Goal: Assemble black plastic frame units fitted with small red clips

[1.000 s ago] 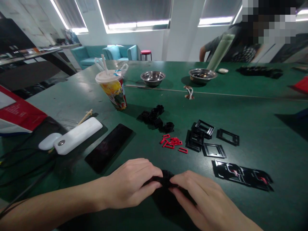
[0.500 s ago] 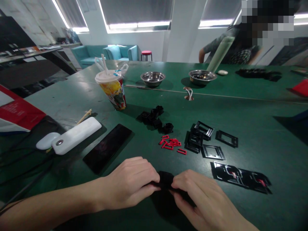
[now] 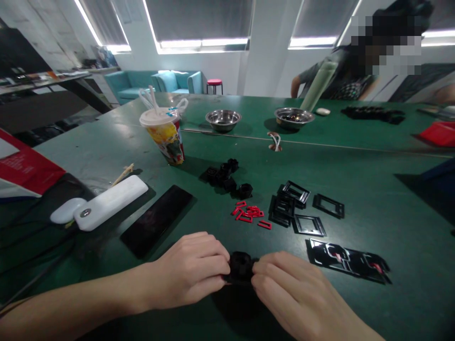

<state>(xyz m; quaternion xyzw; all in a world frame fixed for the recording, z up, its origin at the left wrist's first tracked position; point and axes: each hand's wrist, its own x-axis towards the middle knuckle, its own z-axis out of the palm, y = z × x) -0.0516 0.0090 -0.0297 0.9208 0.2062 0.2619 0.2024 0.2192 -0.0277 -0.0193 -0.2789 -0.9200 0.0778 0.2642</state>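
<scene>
Between my two hands, low over the green table [image 3: 177, 317], is a small black plastic part [image 3: 241, 264] with a round recess on the side facing me. My left hand [image 3: 194, 267] pinches its left edge with thumb and fingers. On its right edge, my right hand [image 3: 289, 284] is closed, fingertips pressed together. Beyond them lies a loose pile of small red rectangular clips [image 3: 253, 211]. Several similar black parts [image 3: 224, 174] are heaped farther back. Black rectangular frames [image 3: 284, 206] sit right of the clips, and a glossy black panel [image 3: 346, 260] lies beside my right hand.
A black phone [image 3: 158, 220] and a white oblong device [image 3: 112, 202] with cables lie left. A lidded drink cup [image 3: 165, 137] stands behind them. Farther back are two metal bowls [image 3: 223, 121], a cable hole [image 3: 274, 142] and a green cylinder [image 3: 319, 86]. A person [image 3: 305, 83] sits across the table.
The black part has tilted, so its round recess now shows. My right fingers have closed in more tightly on its edge. The whole view has shifted slightly.
</scene>
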